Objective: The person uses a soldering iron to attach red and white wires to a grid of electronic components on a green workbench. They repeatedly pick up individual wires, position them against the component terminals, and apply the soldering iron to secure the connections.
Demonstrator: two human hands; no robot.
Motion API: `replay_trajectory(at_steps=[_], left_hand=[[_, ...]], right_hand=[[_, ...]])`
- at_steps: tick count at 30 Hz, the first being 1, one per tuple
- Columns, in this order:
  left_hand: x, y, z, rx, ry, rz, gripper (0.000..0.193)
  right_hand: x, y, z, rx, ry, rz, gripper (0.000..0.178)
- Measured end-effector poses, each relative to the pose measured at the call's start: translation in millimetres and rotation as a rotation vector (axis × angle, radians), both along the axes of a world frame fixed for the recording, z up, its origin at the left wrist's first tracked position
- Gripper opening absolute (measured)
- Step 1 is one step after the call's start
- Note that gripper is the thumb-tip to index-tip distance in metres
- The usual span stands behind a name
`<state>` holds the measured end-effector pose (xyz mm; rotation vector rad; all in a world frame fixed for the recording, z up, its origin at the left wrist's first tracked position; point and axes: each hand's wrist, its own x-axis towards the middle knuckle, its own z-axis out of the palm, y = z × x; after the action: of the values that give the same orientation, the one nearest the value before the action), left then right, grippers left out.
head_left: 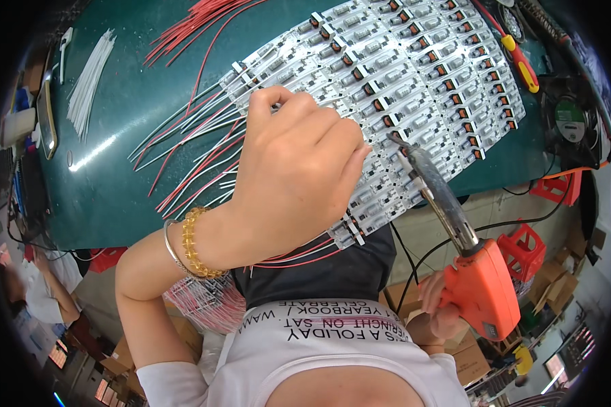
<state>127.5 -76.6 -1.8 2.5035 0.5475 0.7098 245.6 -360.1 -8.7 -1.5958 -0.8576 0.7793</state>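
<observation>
A wide panel of small white circuit boards point(428, 74) lies on the green table, its rows carrying black-and-orange parts. Red and white wires point(204, 152) fan out from its left edge. Over the panel's left part is my left hand point(302, 156), with fingers curled together; whatever they pinch is hidden beneath the hand. My right hand point(441, 305) grips the orange handle of a soldering gun point(485, 288) at the lower right. Its dark tip points up and left, close above the middle of the panel; whether it touches a board I cannot tell.
Loose red wires point(197, 27) and a bundle of white wires point(91, 81) lie on the table point(88, 203). A yellow-and-red screwdriver point(523, 68) and a black fan point(569, 119) are at the right. Red stools point(523, 251) stand below. Another person point(54, 292) is at far left.
</observation>
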Motion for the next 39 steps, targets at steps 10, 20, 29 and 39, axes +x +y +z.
replay_trajectory(at_steps=[10, 20, 29, 39], left_hand=[[1.3, -0.5, -5.4, 0.014, -0.02, -0.003, 0.013], [2.0, -0.5, -1.5, 0.015, -0.013, -0.005, 0.013], [2.1, 1.7, 0.8, -0.009, 0.012, -0.024, 0.012], [2.4, 2.6, 2.8, -0.029, 0.018, -0.038, 0.01]], right_hand=[[-3.0, -12.5, 8.6, -0.295, -0.171, -0.102, 0.061], [-6.0, 9.4, 19.7, -0.173, 0.046, -0.107, 0.066], [-4.0, -10.4, 9.7, -0.22, -0.101, -0.095, 0.059], [-7.6, -6.5, 4.0, -0.021, -0.025, -0.083, 0.073]])
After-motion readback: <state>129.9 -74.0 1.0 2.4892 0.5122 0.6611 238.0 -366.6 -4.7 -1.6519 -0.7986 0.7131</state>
